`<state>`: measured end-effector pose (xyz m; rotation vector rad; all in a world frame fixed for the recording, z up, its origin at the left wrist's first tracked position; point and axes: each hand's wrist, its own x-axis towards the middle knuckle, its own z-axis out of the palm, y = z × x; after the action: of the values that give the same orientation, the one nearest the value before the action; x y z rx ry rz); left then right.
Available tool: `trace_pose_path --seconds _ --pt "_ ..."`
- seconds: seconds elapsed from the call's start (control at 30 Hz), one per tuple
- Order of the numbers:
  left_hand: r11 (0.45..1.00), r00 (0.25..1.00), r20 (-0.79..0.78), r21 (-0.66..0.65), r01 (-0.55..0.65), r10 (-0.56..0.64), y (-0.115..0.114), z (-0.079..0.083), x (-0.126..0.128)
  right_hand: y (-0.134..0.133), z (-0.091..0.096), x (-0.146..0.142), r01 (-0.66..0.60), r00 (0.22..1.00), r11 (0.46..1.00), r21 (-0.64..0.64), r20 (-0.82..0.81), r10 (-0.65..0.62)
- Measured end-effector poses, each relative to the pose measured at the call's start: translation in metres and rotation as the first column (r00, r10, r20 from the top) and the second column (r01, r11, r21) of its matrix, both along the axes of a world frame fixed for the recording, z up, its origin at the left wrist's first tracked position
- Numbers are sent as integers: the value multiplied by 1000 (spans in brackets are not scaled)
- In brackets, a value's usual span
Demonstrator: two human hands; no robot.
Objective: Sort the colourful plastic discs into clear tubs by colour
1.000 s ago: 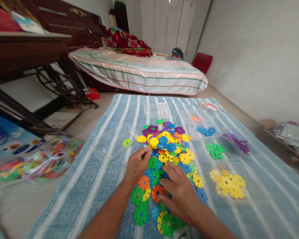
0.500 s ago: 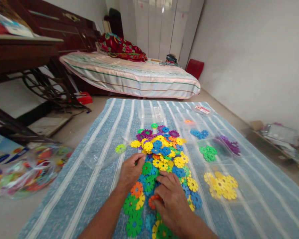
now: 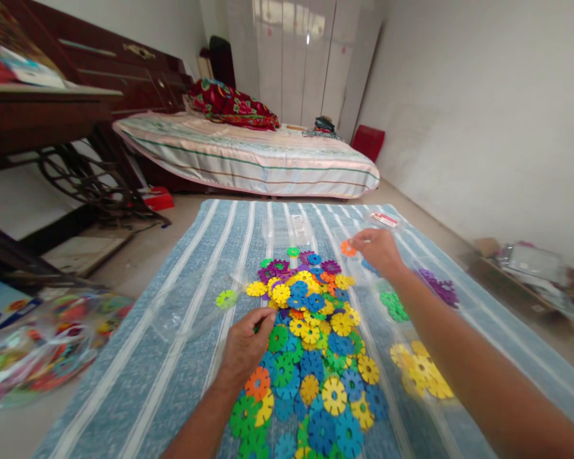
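Observation:
A heap of flat, flower-shaped plastic discs (image 3: 310,331) in several colours lies on a blue striped cloth (image 3: 172,331). My left hand (image 3: 246,344) rests at the heap's left edge, fingers curled and pinched on a green disc. My right hand (image 3: 377,252) is stretched out to the far right of the heap and pinches an orange disc (image 3: 347,248). Sorted groups lie to the right: green discs (image 3: 393,305), purple discs (image 3: 437,287), yellow discs (image 3: 423,370). One lime disc (image 3: 226,298) lies alone on the left.
A clear bag of more coloured pieces (image 3: 43,344) lies on the floor at left. A dark wooden table with iron legs (image 3: 52,121) stands beyond it. A mattress (image 3: 249,153) lies behind the cloth. Clutter and a box (image 3: 521,268) sit by the right wall.
My right hand has lifted an orange disc out of the near part of the heap and carried it forward to the far right. My left hand has stayed at the heap's left edge.

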<state>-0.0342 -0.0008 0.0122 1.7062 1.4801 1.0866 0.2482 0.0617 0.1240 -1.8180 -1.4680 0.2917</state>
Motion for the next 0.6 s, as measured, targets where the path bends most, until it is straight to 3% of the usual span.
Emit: trace_pose_path --seconds 0.1,0.2,0.27,0.37,0.43,0.6 --pt "1000 1000 -5 -13 -12 12 -1 4 1 29 17 19 120 991 990 70 49 -123" --pt "1000 1000 0 -26 -9 9 -2 6 1 19 16 13 127 987 985 116 81 -137" --pt "999 1000 -2 -33 -12 11 -2 5 1 -5 4 -5 60 993 992 114 94 -71" --pt "999 1000 -4 -45 -13 13 -2 3 1 -51 -26 -43 -135 987 987 89 98 126" --pt "999 1000 11 -42 1 -1 -3 2 0 -82 -48 -68 -349 935 933 86 100 341" --pt "998 998 64 -60 -21 25 -4 0 2 -139 -84 -111 -521 850 849 88 147 506"
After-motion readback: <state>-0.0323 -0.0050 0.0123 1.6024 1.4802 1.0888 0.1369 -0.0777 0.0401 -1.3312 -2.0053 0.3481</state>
